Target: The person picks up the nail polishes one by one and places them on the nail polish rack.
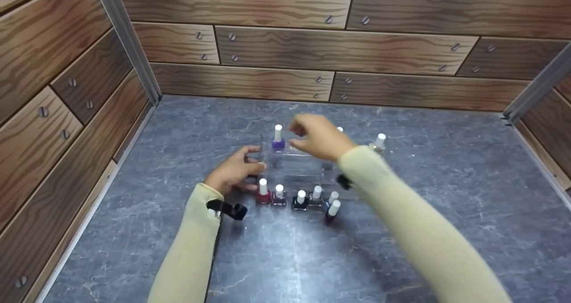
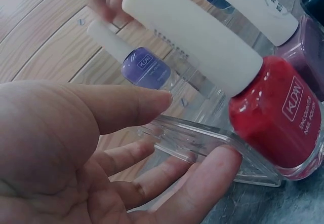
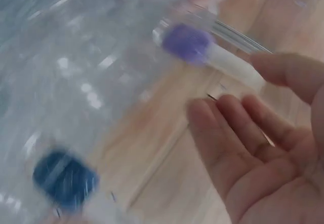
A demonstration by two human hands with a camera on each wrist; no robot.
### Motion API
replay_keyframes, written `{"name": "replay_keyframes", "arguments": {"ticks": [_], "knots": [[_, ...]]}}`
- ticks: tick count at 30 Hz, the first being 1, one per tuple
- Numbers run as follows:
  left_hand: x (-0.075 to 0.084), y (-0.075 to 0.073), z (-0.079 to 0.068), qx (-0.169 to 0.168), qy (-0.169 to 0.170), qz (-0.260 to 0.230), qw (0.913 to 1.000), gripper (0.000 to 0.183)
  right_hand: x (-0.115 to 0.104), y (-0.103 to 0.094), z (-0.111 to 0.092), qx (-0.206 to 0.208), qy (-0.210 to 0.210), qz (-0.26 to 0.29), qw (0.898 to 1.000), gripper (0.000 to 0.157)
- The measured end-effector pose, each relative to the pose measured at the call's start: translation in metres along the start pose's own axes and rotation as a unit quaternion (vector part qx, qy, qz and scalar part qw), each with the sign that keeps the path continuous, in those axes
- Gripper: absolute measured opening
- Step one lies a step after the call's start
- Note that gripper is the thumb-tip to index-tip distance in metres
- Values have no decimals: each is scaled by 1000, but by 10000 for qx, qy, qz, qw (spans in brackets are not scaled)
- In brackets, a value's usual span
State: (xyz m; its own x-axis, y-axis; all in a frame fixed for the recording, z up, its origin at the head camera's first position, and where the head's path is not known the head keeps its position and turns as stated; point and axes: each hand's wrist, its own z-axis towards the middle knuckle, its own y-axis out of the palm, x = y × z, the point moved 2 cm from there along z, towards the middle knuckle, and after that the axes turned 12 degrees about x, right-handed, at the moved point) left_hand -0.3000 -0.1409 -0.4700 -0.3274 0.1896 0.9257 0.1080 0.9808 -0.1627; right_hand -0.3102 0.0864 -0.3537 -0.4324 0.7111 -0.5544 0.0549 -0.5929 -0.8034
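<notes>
A clear tiered rack (image 1: pixel 294 165) stands on the table. My left hand (image 1: pixel 234 169) holds its left side, thumb at the panel's upper edge and fingers along it. At the rack's back left stands a purple nail polish bottle (image 1: pixel 278 143) with a white cap. Just right of it hovers my right hand (image 1: pixel 319 138), thumb and fingers apart, holding nothing. Close to my left fingers is a red nail polish bottle (image 2: pixel 276 117). A blue nail polish bottle (image 3: pixel 66 178) shows blurred in the right wrist view. Behind my right hand, another white cap (image 1: pixel 340 129) is mostly hidden.
Along the rack's front are a mauve bottle (image 1: pixel 279 198), a black bottle (image 1: pixel 300 201) and several others, with a dark bottle (image 1: pixel 330 216) nearest me. A pale bottle (image 1: pixel 378 144) stands at the right. Wood-patterned walls (image 1: pixel 267 48) enclose the grey table (image 1: pixel 134 213).
</notes>
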Motion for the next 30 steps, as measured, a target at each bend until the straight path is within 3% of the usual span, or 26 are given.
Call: {"name": "replay_keyframes", "arguments": {"ticks": [5, 13, 17, 23, 30], "knots": [[-3, -7, -3, 85, -36, -42, 9999, 71, 30, -33, -46, 489, -116, 527, 9973, 20], [-3, -11, -6, 34, 34, -45, 10000, 72, 85, -48, -109, 1154, 103, 905, 9891, 13], [-3, -11, -6, 0, 26, 11, 10000, 72, 97, -48, -121, 1211, 107, 917, 9883, 11], [-2, -10, -6, 5, 27, 82, 10000, 73, 97, -53, -129, 827, 117, 885, 9926, 12], [-1, 1, -4, -96, 29, 53, 9999, 75, 102, -60, -139, 689, 152, 686, 9952, 10]]}}
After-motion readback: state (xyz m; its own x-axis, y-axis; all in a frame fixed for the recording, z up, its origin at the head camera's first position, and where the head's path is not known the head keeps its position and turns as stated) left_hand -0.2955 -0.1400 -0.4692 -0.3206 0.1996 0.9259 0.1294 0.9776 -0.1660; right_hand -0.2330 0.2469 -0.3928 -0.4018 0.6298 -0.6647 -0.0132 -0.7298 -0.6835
